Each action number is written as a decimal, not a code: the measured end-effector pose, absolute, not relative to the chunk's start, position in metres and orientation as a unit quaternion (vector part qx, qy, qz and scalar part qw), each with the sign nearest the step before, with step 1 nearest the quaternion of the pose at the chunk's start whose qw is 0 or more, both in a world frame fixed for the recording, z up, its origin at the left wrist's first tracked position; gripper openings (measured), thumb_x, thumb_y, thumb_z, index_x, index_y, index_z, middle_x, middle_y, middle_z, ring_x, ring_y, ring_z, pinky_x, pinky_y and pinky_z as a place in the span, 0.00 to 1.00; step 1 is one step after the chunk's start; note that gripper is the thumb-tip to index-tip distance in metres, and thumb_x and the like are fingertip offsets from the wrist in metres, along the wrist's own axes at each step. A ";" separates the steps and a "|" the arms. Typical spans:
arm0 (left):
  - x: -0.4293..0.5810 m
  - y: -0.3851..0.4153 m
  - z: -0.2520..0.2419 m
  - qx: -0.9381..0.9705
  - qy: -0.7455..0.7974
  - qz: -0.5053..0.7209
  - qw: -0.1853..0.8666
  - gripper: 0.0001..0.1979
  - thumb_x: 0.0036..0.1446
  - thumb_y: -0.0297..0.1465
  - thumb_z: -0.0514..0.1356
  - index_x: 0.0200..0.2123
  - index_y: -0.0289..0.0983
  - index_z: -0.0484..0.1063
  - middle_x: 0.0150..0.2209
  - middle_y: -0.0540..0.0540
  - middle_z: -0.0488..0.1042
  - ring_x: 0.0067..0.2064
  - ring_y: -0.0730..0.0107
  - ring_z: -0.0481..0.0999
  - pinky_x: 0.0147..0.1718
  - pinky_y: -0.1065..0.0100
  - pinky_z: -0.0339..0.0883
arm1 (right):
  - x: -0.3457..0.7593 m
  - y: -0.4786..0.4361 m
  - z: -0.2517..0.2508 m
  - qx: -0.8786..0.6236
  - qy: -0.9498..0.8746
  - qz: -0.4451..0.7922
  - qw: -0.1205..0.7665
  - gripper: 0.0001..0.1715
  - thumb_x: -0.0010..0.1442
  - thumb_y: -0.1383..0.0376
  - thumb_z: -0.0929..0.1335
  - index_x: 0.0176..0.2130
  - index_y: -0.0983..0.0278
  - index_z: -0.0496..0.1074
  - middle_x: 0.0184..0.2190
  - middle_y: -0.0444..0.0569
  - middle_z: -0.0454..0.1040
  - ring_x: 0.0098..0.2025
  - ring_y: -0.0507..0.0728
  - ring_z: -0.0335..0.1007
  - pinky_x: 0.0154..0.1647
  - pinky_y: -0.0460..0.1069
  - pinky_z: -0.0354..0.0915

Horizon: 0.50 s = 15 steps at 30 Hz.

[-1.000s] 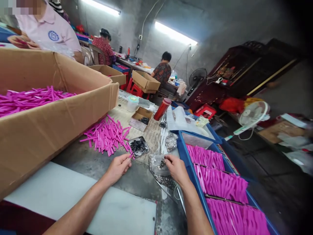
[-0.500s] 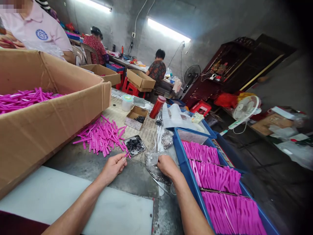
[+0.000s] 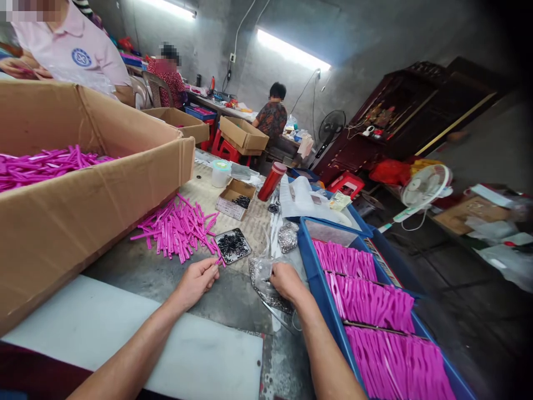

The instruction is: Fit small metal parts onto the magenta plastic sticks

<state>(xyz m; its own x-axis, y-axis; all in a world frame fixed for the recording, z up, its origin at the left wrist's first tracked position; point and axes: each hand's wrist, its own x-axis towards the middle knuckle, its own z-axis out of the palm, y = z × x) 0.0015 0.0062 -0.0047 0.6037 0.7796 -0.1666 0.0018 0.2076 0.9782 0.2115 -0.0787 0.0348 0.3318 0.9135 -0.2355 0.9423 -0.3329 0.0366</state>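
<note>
My left hand (image 3: 200, 282) is closed in a pinch above the dark tabletop. At its fingertips shows the end of a slim pink plastic strip (image 3: 222, 260). Just beyond lies a small square tray (image 3: 234, 245) of tiny black parts, with a loose pile of pink strips (image 3: 177, 229) to its left. My right hand (image 3: 287, 281) reaches into a clear plastic bag (image 3: 261, 270) of small metal-coloured pieces. Its fingers are curled; the bag and hand hide what lies between the fingertips. A second clear bag of silvery pieces (image 3: 287, 237) rests beyond it.
A large cardboard box (image 3: 95, 191) of pink strips stands left. Along the right runs a blue crate (image 3: 306, 266) with rows of pink strips. A red flask (image 3: 271, 182), a small carton (image 3: 228, 208) and a lidded tub (image 3: 220, 176) stand farther back. Co-workers sit beyond.
The whole view has shifted slightly, so things appear a little farther right. Both hands keep nearly the same places, the left at the tray's near edge and the right in the bag.
</note>
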 end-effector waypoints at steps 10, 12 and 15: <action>0.001 0.006 -0.003 0.572 0.348 0.289 0.684 0.12 0.44 0.37 0.55 0.26 0.33 0.66 0.19 0.53 0.62 0.16 0.83 0.54 0.12 0.79 0.45 | 0.210 -0.080 0.034 0.808 0.582 -0.074 0.062 0.14 0.47 0.70 0.60 0.27 0.68 0.73 0.29 0.57 0.74 0.31 0.57 0.69 0.26 0.45 0.54; 0.001 0.006 -0.004 0.575 0.346 0.290 0.682 0.11 0.44 0.37 0.55 0.26 0.33 0.66 0.19 0.53 0.62 0.16 0.83 0.54 0.12 0.79 0.46 | 0.211 -0.081 0.035 0.807 0.585 -0.071 0.049 0.13 0.47 0.70 0.59 0.26 0.67 0.72 0.28 0.56 0.74 0.30 0.57 0.69 0.26 0.46 0.54; 0.002 0.006 -0.005 0.580 0.343 0.291 0.679 0.11 0.45 0.37 0.54 0.27 0.33 0.66 0.19 0.53 0.62 0.15 0.83 0.54 0.12 0.79 0.46 | 0.212 -0.084 0.039 0.805 0.589 -0.067 0.023 0.13 0.47 0.71 0.59 0.25 0.67 0.71 0.25 0.52 0.74 0.28 0.55 0.68 0.25 0.45 0.53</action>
<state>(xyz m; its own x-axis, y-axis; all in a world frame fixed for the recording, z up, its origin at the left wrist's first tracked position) 0.0015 0.0064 -0.0054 0.5952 0.7932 -0.1289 0.0037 0.1576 0.9875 0.2115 -0.0838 0.0390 0.2970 0.9454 -0.1342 0.9515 -0.3048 -0.0415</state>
